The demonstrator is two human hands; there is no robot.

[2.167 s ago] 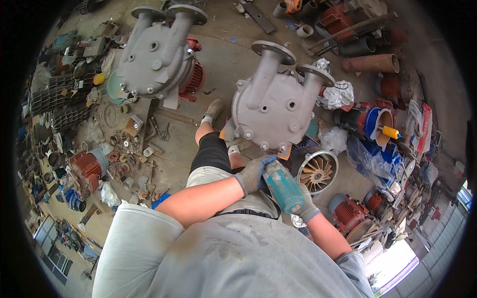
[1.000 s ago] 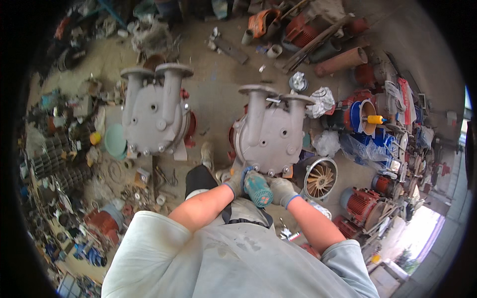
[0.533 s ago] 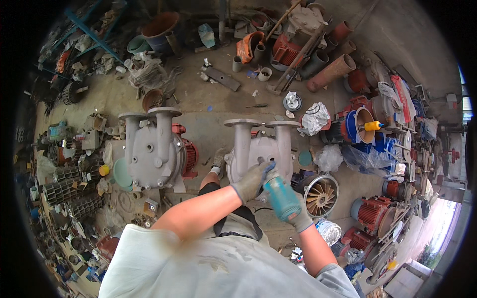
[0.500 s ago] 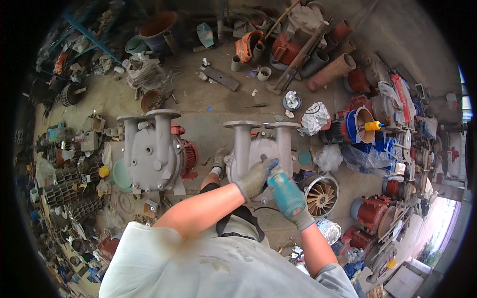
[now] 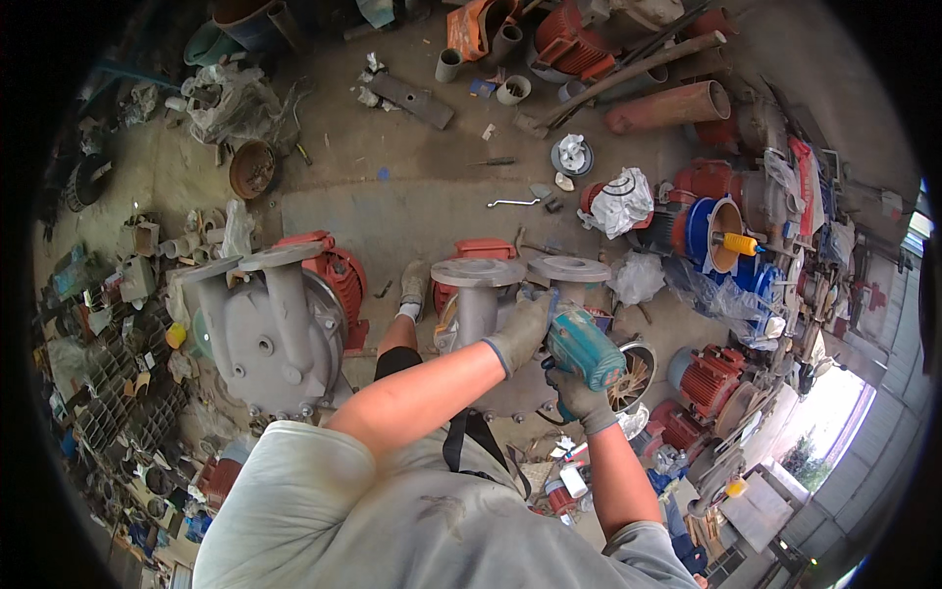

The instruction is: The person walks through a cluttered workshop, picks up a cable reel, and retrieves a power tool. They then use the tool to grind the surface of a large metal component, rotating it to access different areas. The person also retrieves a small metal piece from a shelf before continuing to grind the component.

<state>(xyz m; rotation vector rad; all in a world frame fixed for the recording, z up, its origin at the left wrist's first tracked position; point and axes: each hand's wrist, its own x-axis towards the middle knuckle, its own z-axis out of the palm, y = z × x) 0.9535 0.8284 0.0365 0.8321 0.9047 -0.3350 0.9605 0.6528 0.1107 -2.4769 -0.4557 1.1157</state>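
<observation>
A teal power tool point(image 5: 586, 349) with a round motor housing hangs over the grey flanged pump casing point(image 5: 478, 312) in front of me. My gloved right hand point(image 5: 581, 397) is closed around its grip, below the housing. At the tool's front end, my gloved left hand point(image 5: 522, 332) is closed, with the fingertips partly hidden; the tool's tip cannot be made out. My left forearm crosses in front of the casing. To the left stands a second grey pump casing point(image 5: 280, 339) with two flanged pipes and a red motor point(image 5: 337, 285) behind it.
A spanner point(image 5: 514, 203) lies on the floor beyond the casings. A finned fan wheel point(image 5: 630, 378) stands close to my right hand. Several red motors point(image 5: 710, 380) line the right side. Gridded metal parts point(image 5: 128, 365) are heaped at the left. A rusty pipe point(image 5: 670, 108) lies at the back right.
The tool has tipped, and my right hand now shows beneath its housing rather than at its rear end. My left hand has shifted slightly right. The whole view has shifted, bringing the spanner into sight.
</observation>
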